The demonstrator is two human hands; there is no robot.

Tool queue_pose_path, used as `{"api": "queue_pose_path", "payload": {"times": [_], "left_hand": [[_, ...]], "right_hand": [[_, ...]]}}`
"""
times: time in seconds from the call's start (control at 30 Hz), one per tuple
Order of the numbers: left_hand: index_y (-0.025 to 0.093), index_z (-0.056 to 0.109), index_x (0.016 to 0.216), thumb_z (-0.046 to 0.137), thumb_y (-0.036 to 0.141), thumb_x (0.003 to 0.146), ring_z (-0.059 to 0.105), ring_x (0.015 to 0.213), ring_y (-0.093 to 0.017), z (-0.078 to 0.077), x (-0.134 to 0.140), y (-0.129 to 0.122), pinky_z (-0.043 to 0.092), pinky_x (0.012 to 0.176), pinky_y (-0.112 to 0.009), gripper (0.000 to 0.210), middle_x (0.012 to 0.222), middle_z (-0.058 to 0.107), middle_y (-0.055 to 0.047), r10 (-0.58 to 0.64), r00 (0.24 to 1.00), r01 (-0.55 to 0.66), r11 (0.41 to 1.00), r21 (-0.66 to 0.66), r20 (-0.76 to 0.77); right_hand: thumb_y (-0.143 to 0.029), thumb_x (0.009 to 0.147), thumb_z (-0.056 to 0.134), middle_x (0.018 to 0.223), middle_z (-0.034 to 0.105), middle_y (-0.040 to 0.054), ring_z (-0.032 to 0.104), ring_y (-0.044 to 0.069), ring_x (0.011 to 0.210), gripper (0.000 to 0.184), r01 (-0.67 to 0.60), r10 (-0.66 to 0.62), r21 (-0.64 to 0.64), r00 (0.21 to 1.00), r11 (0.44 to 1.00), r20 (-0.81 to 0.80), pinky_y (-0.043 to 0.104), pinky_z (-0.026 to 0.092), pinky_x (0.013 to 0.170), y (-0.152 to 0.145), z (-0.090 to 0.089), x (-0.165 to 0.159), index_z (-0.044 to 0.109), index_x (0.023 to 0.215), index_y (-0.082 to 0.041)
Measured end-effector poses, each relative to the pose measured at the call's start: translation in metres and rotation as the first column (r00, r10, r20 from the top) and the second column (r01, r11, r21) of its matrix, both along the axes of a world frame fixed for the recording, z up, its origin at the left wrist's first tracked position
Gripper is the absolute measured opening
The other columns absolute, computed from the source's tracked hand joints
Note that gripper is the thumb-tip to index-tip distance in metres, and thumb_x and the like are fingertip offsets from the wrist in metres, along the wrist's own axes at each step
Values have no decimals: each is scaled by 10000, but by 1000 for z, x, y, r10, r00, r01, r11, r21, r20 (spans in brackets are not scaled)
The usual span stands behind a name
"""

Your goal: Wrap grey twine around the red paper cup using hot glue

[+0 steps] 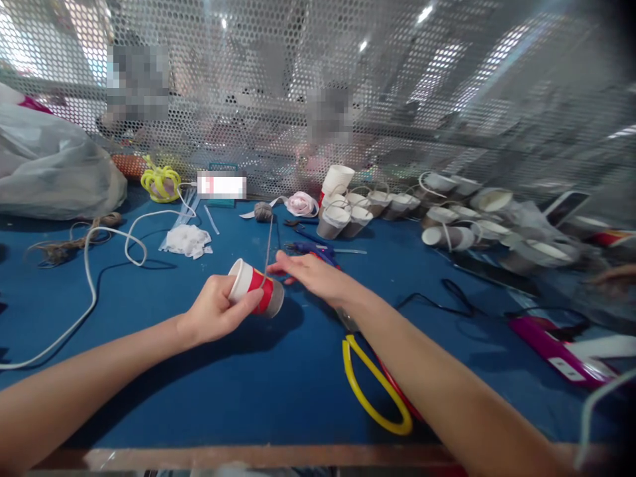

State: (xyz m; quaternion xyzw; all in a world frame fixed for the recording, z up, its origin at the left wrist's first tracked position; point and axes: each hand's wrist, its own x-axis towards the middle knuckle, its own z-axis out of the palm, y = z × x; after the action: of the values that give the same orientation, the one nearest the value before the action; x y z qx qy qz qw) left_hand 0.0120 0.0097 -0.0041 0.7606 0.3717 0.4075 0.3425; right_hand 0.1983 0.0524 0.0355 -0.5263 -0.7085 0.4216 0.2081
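My left hand (216, 308) is closed around a paper cup (242, 279), which is tipped on its side with its mouth facing up and left. The cup is white and red, and grey yarn (275, 301) is wound about its base. A strand of yarn (269, 242) runs from the cup back to a small grey yarn ball (263, 212) on the table. My right hand (318, 275) is just right of the cup, fingers stretched out, their tips by the strand. Whether they touch it I cannot tell.
Scissors with yellow and red handles (350, 377) lie under my right forearm. Behind are a blue glue gun (315, 248) and several yarn-covered cups (334, 222). A white cable (89, 278) crosses the left side. Another person's hand (619, 281) shows at far right, near a purple power strip (551, 351).
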Motion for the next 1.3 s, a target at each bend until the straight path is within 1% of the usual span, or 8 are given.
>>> {"api": "queue_pose_path", "payload": {"times": [0.03, 0.1, 0.2, 0.4, 0.57, 0.8, 1.17, 1.3], "left_hand": [[146, 421, 551, 463, 291, 803, 279, 473, -64, 0, 0, -1, 254, 450, -205, 294, 503, 337, 47, 0, 1000, 0, 1000, 27, -15], [149, 399, 533, 473, 293, 797, 273, 469, -62, -1, -1, -2, 243, 449, -207, 310, 500, 325, 50, 2, 999, -1, 999, 46, -37], [148, 396, 523, 498, 324, 780, 261, 456, -57, -1, 0, -1, 222, 435, -205, 328, 486, 309, 58, -1, 1000, 0, 998, -65, -19], [122, 533, 689, 526, 411, 742, 378, 503, -67, 5, 4, 6, 318, 497, -191, 294, 574, 480, 32, 63, 972, 43, 899, -436, 226], [122, 499, 651, 575, 435, 692, 370, 483, -57, 10, 8, 7, 289, 465, -181, 324, 548, 477, 34, 127, 956, 36, 840, -541, 262], [136, 484, 609, 573, 427, 700, 338, 458, -49, 12, 9, 3, 292, 456, -181, 318, 507, 432, 55, 74, 968, 67, 846, -529, 242], [113, 552, 660, 585, 433, 706, 395, 500, -64, 12, 9, -4, 363, 501, -186, 325, 558, 502, 20, 23, 952, 134, 865, -484, 305], [105, 586, 691, 581, 424, 719, 411, 506, -73, 10, 7, -7, 380, 504, -190, 320, 571, 526, 4, 18, 953, 131, 876, -465, 302]], "right_hand": [[-515, 818, 397, 831, 678, 39, 601, 153, 810, 415, -77, 67, -60, 987, 995, -149, 272, 453, 715, -5, -2, -7, 659, 797, -194], [-450, 749, 548, 797, 665, 28, 592, 143, 765, 291, -82, 44, -87, 926, 993, -374, 279, 449, 716, -12, -5, -18, 640, 809, -180], [-341, 675, 647, 742, 635, 3, 562, 115, 699, 187, 92, -87, -13, 881, 996, -464, 257, 435, 698, -19, -5, -22, 615, 742, -170], [-335, 744, 579, 739, 631, 6, 534, 105, 691, 167, 219, -115, 172, 874, 961, -473, 245, 406, 667, -23, 4, -9, 580, 702, -174], [-335, 763, 554, 708, 628, 7, 530, 119, 678, 166, 253, -123, 267, 898, 930, -423, 255, 403, 647, -25, 6, -3, 569, 694, -184], [-315, 785, 528, 713, 635, 7, 542, 118, 658, 157, 255, -137, 368, 938, 894, -318, 250, 406, 638, -27, 9, -3, 554, 694, -190], [-321, 805, 494, 612, 543, -25, 400, 75, 488, 206, 209, -151, 383, 973, 900, -176, 222, 336, 499, -23, 6, -3, 546, 678, -167], [-339, 806, 491, 628, 560, -18, 421, 83, 505, 220, 190, -140, 379, 978, 906, -157, 224, 339, 508, -21, 3, -3, 549, 678, -169]]}}
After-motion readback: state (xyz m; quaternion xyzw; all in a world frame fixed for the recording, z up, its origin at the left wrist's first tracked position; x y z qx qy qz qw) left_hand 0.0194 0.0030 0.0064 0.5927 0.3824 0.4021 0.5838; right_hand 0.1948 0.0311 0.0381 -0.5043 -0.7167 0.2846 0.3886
